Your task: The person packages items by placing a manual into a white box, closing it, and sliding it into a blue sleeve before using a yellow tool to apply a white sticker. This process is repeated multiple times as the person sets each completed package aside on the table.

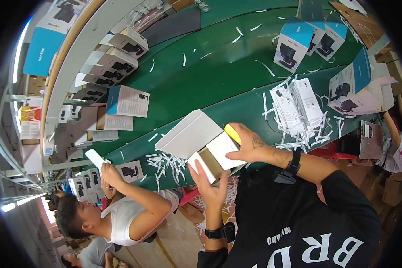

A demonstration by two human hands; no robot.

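Note:
An opened white carton [194, 134] is in front of me at the table's near edge, its wide lid flap folded back to the left. Inside, a brown cardboard wall [209, 161] shows. My left hand [209, 185] grips the carton's near left side, fingers against its outer wall. Over the opening, my right hand [249, 145] has its thumb on a white printed piece [222, 149], which looks like a folded leaflet or small panel. A yellow object [232, 133] shows under the right hand's fingers; its kind is hidden.
White paper strips [167, 167] litter the green table [210, 71]. A pile of printed white leaflets [297, 105] lies to the right. Blue-and-white printed boxes [292, 44] stand at far right, more [127, 100] at left. A co-worker [134, 210] at left holds a white piece [94, 157].

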